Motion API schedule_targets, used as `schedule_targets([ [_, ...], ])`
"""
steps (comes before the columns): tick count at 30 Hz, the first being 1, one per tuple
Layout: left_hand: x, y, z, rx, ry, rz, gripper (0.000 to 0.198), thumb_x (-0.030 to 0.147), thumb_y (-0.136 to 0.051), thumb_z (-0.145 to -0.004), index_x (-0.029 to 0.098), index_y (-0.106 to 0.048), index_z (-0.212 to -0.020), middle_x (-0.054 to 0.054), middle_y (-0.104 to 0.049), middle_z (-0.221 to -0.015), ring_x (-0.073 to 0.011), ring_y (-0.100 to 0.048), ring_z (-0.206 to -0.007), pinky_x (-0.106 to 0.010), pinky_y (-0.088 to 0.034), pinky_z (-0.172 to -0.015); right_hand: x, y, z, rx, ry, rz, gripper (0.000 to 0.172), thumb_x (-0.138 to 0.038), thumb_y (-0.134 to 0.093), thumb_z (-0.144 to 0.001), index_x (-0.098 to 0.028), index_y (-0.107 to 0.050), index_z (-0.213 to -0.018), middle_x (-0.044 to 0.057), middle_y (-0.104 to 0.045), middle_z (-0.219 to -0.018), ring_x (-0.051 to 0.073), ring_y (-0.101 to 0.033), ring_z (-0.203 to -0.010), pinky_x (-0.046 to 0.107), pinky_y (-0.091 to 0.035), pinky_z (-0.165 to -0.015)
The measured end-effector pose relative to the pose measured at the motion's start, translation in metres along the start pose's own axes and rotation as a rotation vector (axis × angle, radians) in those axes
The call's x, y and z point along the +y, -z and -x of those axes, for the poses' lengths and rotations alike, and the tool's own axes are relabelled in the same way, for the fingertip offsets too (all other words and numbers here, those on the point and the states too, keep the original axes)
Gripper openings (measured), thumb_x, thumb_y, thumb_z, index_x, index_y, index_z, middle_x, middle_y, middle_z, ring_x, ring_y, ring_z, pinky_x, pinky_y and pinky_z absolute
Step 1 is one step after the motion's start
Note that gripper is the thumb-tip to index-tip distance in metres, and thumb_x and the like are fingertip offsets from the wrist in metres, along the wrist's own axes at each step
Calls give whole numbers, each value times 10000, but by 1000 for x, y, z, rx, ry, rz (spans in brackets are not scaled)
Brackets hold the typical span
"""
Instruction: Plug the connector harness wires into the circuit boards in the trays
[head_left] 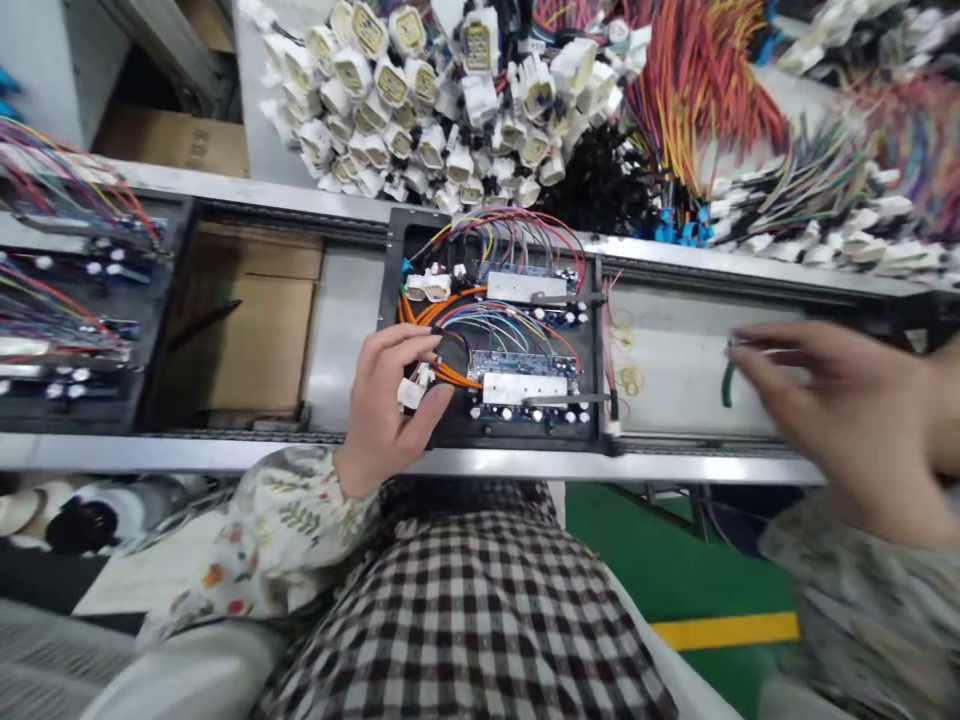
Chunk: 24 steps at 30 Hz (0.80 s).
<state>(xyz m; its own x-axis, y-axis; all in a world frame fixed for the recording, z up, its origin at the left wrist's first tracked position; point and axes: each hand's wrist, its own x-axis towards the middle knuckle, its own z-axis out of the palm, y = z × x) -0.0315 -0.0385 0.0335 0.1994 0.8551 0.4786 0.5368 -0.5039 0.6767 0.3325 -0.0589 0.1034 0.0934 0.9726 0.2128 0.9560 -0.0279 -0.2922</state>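
Connector (pixel 410 394) gripped in the left hand (pixel 390 405), fingers curled firmly round it, right over the circuit board (pixel 525 365), with orange wires (pixel 457 378) bunched just beside it! Well apart on the far right, the right hand (pixel 832 410) hangs half open at a green wire (pixel 727 385) on the grey panel (pixel 675 400) (blurred, so whether it has hold, nobody can tell), and the left is the hand nearer the board.

The left hand (pixel 388 408) curls nearly closed, fingers bent inward, while the blurred right hand (pixel 836 425) stretches sideways, fingertips drawn together.
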Motion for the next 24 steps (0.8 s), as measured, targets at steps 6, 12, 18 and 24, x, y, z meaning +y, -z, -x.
schedule_targets([
  [6,8,8,15,4,4,-44,280,216,-577,-825,218,-560,-1104,-57,-588,-1106,-217,-555,-1069,-418,-459,-958,43,-98,4,-383,82,-1,293,-106,-458,-733,-155,-668,-931,62,-722,-861,146,-657,-683,272,-525,-637],
  [12,-6,16,42,83,175,-30,220,206,-599,-823,242,-598,-1040,-53,-601,-988,-261,-539,-1064,-490,-439,-937,52,-147,13,-583,391,34,276,-21,-462,-658,-150,-683,-762,109,-674,-945,179,-619,-855,281,-466,-730],
  [18,-2,6,38,3,191,-143,175,230,-590,-836,269,-594,-1007,-25,-610,-1030,-246,-568,-1026,-485,-450,-924,74,-143,4,-645,705,105,239,-116,-447,-844,-156,-678,-800,137,-668,-986,220,-555,-926,350,-396,-791],
  [24,-4,-2,35,73,152,-176,131,216,-592,-839,220,-611,-968,-30,-626,-979,-208,-589,-984,-420,-457,-891,85,-157,6,-622,913,97,226,-135,-455,-855,-189,-670,-815,90,-689,-980,196,-553,-848,341,-394,-744],
])
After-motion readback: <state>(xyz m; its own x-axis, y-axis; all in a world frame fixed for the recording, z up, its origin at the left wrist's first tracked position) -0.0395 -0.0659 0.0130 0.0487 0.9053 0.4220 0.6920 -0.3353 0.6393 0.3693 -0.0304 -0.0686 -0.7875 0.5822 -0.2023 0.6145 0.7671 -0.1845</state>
